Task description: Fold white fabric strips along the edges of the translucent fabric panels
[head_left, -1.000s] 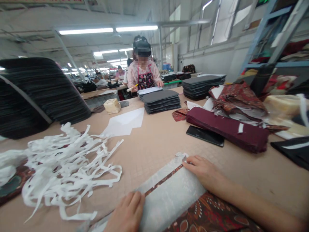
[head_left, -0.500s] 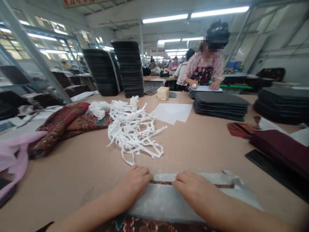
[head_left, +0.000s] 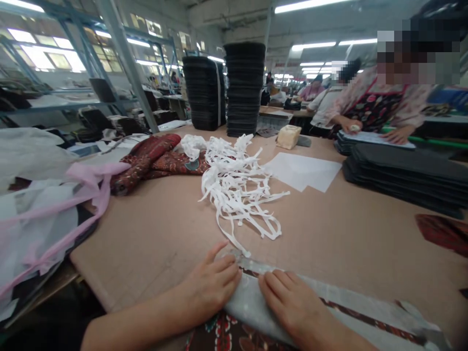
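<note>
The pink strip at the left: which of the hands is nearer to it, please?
Left. The left hand is to the right of the pink strip, apart from it; the right hand is farther right.

Bright tube lights (head_left: 313,46), seemingly soft edges

- We list one fabric piece (head_left: 343,291), pale grey on its upper face, lying lengthwise on the tan tabletop (head_left: 161,229), slanting nearer toward its right end.
- We record a narrow brown printed strip (head_left: 360,314) running along the grey face, near the far edge.
- We note dark brown patterned cloth (head_left: 226,334), red and white motifs, showing at the near side.
- We find the left hand (head_left: 215,282) touching the left end, the right hand (head_left: 288,300) over the strip.
- We see the right end rumpled.
</note>
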### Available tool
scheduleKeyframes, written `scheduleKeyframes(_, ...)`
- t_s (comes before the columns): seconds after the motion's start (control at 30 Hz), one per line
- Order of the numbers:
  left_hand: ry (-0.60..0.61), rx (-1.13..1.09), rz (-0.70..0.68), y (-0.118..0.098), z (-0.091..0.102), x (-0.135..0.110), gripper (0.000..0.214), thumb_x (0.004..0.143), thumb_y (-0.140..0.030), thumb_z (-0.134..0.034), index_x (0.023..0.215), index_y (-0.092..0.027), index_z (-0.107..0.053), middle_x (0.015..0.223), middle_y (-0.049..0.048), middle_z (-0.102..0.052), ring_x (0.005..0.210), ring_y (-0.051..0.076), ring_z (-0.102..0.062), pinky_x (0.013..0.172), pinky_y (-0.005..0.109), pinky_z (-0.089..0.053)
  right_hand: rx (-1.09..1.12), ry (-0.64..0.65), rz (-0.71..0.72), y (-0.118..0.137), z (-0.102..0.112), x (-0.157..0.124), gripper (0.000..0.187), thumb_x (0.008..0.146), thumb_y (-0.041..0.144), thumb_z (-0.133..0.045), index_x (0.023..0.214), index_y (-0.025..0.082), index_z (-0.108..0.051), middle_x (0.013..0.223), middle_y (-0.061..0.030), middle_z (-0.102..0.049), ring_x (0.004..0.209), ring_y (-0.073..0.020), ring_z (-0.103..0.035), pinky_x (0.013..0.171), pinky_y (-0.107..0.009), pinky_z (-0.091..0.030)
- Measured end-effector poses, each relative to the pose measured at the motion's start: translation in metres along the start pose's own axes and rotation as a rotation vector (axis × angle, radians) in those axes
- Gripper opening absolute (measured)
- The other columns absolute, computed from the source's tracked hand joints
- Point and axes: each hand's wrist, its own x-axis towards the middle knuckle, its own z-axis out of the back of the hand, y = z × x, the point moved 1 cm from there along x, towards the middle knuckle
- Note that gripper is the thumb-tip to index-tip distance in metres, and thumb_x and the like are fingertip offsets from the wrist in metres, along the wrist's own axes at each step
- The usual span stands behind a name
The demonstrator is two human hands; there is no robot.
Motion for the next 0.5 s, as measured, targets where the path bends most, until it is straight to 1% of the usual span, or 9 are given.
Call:
scheduleKeyframes(0.07,-0.012,-0.036,0.047,0.004,0.002,-0.006,0.017,0.091,-0.015,-0.042,0.099,-0.016,-0.057,0.085,0.0016,-0.062,0.091,0.017,-0.051,0.106,0.048,-0.016,0.101,0.027,-0.104,-0.004,0.002,0.005,0.020,0.080,0.006,-0.052,0.098,0.014,-0.057,0.092,-0.0077,-0.057,0.080,-0.0221,-0.050,0.071,-0.034,-0.042)
scheduleKeyframes(0.13,-0.037,-0.081,0.090,0.007,-0.001,-0.010,0.020,0.091,-0.014,-0.039,0.097,-0.018,-0.057,0.086,0.0018,-0.062,0.088,0.017,-0.051,0.104,0.047,-0.019,0.218,0.009,-0.206,-0.006,0.000,0.016,0.018,0.082,0.003,-0.050,0.089,0.018,-0.058,0.086,-0.0037,-0.057,0.078,-0.0193,-0.050,0.071,-0.030,-0.041)
scheduleKeyframes(0.2,-0.096,-0.121,0.141,0.009,-0.006,-0.013,0.024,0.092,-0.013,-0.035,0.095,-0.018,-0.058,0.087,0.0019,-0.062,0.086,0.016,-0.051,0.102,0.045,-0.021,0.303,-0.027,-0.246,-0.007,-0.005,0.030,0.021,0.083,0.002,-0.048,0.088,0.019,-0.059,0.085,-0.0030,-0.057,0.079,-0.0183,-0.051,0.073,-0.029,-0.041)
scheduleKeyframes(0.27,-0.157,-0.149,0.195,0.010,-0.012,-0.014,0.024,0.092,-0.014,-0.035,0.092,-0.019,-0.059,0.087,0.0011,-0.063,0.084,0.016,-0.051,0.100,0.043,-0.024,0.336,-0.046,-0.247,-0.005,-0.011,0.043,0.022,0.083,0.002,-0.047,0.089,0.020,-0.060,0.084,-0.0031,-0.057,0.079,-0.0183,-0.051,0.073,-0.029,-0.041)
scheduleKeyframes(0.33,-0.191,-0.165,0.231,0.010,-0.015,-0.015,0.022,0.091,-0.016,-0.038,0.088,-0.020,-0.059,0.085,0.0000,-0.063,0.082,0.015,-0.052,0.097,0.041,-0.026,0.322,-0.056,-0.238,-0.003,-0.015,0.052,0.021,0.083,0.003,-0.048,0.087,0.020,-0.060,0.082,-0.0029,-0.056,0.077,-0.0184,-0.050,0.071,-0.029,-0.041)
scheduleKeyframes(0.4,-0.191,-0.174,0.238,0.011,-0.017,-0.015,0.021,0.090,-0.016,-0.040,0.087,-0.021,-0.060,0.085,-0.0005,-0.063,0.081,0.015,-0.052,0.096,0.040,-0.027,0.269,-0.063,-0.195,-0.001,-0.017,0.056,0.018,0.082,0.004,-0.049,0.084,0.018,-0.060,0.081,-0.0031,-0.056,0.076,-0.0188,-0.050,0.068,-0.029,-0.041)
scheduleKeyframes(0.43,-0.189,-0.179,0.238,0.012,-0.019,-0.015,0.020,0.089,-0.016,-0.041,0.087,-0.021,-0.060,0.085,-0.0007,-0.063,0.081,0.015,-0.052,0.096,0.040,-0.027,0.219,-0.061,-0.134,0.001,-0.017,0.057,0.016,0.082,0.005,-0.050,0.084,0.017,-0.060,0.081,-0.0037,-0.056,0.075,-0.0194,-0.049,0.067,-0.030,-0.041)
scheduleKeyframes(0.5,-0.191,-0.184,0.241,0.014,-0.022,-0.015,0.019,0.088,-0.016,-0.042,0.084,-0.020,-0.060,0.084,-0.0013,-0.063,0.081,0.014,-0.052,0.096,0.039,-0.026,0.092,-0.036,0.040,0.004,-0.015,0.057,0.012,0.081,0.007,-0.053,0.085,0.015,-0.060,0.083,-0.0060,-0.058,0.075,-0.0214,-0.049,0.064,-0.033,-0.040)
